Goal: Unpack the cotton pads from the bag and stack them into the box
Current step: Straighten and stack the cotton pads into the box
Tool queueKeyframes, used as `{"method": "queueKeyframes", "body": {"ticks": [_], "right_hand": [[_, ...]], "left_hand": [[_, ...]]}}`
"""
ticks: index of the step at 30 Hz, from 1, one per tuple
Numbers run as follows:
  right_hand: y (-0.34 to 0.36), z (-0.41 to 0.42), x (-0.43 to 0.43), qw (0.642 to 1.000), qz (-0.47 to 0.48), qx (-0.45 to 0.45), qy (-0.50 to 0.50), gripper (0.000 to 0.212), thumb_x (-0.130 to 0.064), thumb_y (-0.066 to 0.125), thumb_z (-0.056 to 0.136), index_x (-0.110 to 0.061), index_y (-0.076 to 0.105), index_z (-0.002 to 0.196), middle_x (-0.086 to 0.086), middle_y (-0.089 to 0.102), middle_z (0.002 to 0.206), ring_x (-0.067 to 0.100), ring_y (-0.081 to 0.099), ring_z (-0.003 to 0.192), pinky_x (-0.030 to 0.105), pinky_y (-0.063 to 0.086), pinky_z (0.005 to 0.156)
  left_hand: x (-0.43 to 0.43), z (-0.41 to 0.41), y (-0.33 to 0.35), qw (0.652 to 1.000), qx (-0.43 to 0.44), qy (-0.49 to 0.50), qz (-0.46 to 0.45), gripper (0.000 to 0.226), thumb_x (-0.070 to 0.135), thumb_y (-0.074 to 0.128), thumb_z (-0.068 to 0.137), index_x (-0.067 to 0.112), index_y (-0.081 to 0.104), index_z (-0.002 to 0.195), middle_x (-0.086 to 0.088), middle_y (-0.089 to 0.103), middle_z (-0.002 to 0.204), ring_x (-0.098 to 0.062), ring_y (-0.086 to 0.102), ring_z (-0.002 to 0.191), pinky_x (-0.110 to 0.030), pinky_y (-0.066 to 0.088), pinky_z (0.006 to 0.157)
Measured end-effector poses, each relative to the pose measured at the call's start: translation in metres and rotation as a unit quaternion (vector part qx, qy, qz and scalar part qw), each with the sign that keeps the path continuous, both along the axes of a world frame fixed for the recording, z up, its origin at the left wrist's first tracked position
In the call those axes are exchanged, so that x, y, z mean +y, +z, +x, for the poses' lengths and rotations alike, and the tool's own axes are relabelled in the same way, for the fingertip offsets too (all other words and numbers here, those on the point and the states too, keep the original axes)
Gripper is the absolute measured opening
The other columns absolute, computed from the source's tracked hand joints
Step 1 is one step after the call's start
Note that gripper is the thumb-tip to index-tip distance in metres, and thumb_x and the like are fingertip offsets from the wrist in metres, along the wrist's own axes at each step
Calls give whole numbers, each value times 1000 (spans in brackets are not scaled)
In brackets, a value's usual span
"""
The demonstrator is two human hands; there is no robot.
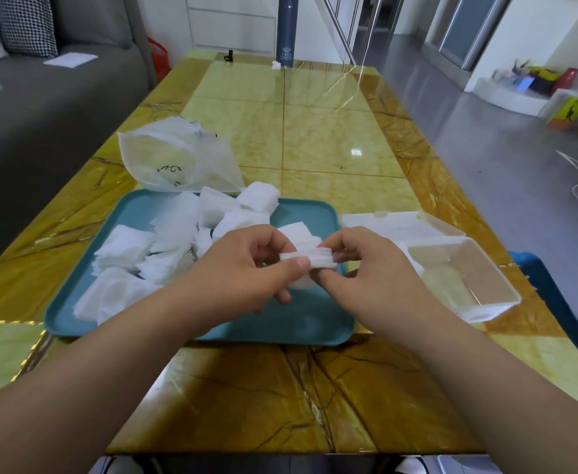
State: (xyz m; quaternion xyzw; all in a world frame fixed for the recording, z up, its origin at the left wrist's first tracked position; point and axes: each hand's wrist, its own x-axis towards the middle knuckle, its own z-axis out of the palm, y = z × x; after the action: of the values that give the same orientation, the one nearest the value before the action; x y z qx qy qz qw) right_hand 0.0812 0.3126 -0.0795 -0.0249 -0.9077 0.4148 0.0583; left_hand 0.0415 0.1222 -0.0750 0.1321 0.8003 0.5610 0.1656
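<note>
Two hands: pinched one small stack (309, 260) of cotton pads from either end, left hand (246, 268) and right hand (373, 268) alike, centre frame above the tray (314, 323).
Loose pads (164, 248): lay heaped on the tray's left half, below the bag (178, 159).
Box (465, 278): stood open at right on the desk (314, 131); contents unclear.
Risk: could fan out or spill short of the box, given only fingertip grip on soft edges.

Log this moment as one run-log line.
left hand: pinches pad stack | right hand: pinches pad stack | pad stack: over tray | box: open, right of tray | loose pads: on tray
</note>
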Motion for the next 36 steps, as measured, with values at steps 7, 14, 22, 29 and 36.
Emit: {"method": "queueKeyframes", "body": {"ticks": [7,14,22,29,36], "right_hand": [[2,-1,0,992,-126,7,31,21,-7,74,89,-24,71,101,-9,75,91,5,69,82,22,56,76],[-2,-2,5,983,-185,9,20,23,-9,76,89,-28,76,102,-2,79,94,23,75,93,54,61,88],[-2,-3,2,977,-212,29,3,32,-6,79,87,-29,77,108,-2,79,97,22,75,94,51,62,89],[5,0,0,977,-207,48,-1,32,-9,83,85,-26,80,111,-10,80,95,7,74,91,32,61,88],[10,0,-5,976,-186,113,-14,23,-4,86,81,-21,83,96,-9,78,95,6,74,94,24,61,78]], "left_hand": [[2,-2,3,990,-88,30,109,14,8,70,94,4,68,108,-16,78,93,-37,76,89,-34,57,64],[2,-2,8,978,-138,38,151,11,12,68,96,4,73,101,-14,78,86,-27,75,79,-36,53,66],[1,-3,10,986,-115,65,102,15,13,68,95,1,74,100,-1,72,68,-16,65,58,-28,35,51],[-2,-3,9,984,-126,52,113,16,17,75,91,4,75,100,-8,76,82,-16,66,63,-29,35,54],[1,-5,13,961,-206,67,175,20,14,63,93,3,71,108,-6,72,78,-15,62,60,-28,34,56]]}}
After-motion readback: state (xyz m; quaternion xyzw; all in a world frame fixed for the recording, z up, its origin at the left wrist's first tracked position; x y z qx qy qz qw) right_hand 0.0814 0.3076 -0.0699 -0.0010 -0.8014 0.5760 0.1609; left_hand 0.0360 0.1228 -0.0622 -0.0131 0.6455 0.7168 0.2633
